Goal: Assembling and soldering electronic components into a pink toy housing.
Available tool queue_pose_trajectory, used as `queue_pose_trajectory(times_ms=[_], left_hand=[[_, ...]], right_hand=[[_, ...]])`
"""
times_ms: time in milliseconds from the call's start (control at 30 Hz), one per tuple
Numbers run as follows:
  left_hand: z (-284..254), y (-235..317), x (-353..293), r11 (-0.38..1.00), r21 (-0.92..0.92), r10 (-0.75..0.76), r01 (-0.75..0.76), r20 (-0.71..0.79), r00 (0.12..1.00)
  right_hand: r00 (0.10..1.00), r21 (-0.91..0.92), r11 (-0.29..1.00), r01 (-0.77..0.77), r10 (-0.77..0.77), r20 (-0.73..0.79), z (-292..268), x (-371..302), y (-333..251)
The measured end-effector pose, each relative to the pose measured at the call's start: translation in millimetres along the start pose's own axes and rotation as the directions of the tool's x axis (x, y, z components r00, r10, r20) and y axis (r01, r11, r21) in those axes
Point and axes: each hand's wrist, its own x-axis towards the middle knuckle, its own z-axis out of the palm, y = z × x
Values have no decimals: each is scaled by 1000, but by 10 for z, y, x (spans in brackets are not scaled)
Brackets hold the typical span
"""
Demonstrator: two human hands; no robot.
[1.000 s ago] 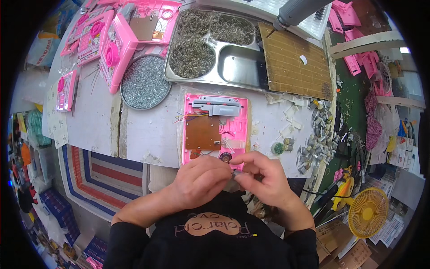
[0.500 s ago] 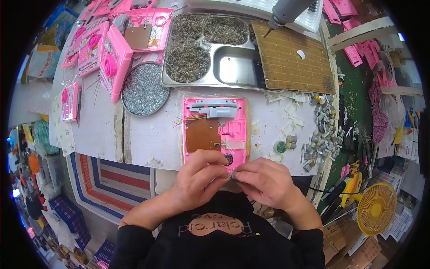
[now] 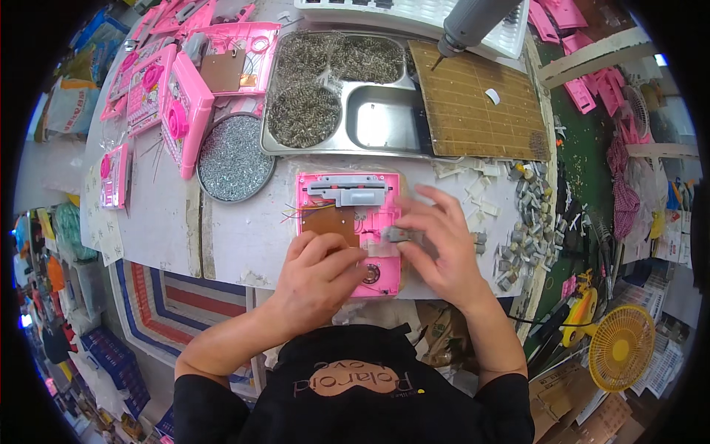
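Observation:
A pink plastic casing lies open on the table in front of me. It holds a brown circuit board, a grey mechanism across its far end, loose thin wires and a round black part near its close end. My right hand is over the casing's right side, thumb and fingers closed around a small grey motor. My left hand lies over the board's near end with its fingertips pinched together. What the left fingertips hold, if anything, is hidden.
Beyond the casing stand a round tray of small screws and a metal compartment tray of springs. A powered screwdriver hangs over a brown board. Small motors pile at the right; pink casings stack at the left.
Both hands were together at the casing's near edge. They have parted and moved farther over the casing, the right one up with the small grey motor, the left one slightly left.

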Motion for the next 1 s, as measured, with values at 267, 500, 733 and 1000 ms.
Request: queue_pose_trajectory(times_ms=[267, 500, 733, 1000], left_hand=[[-141, -314, 49, 916, 42, -365, 398, -323, 873], [-1, -244, -122, 959, 58, -253, 278, -265, 930], [-97, -112, 30, 963, -3, -255, 268, -327, 910], [-126, 24, 346, 962, -101, -270, 252, -260, 927]], right_hand=[[997, -77, 996, 52, -57, -57, 200, 165, 141], [998, -117, 993, 27, -33, -48, 194, 185, 122], [997, -116, 992, 44, -50, -50, 128, 176, 59], [997, -38, 996, 76, -77, -25, 23, 162, -199]])
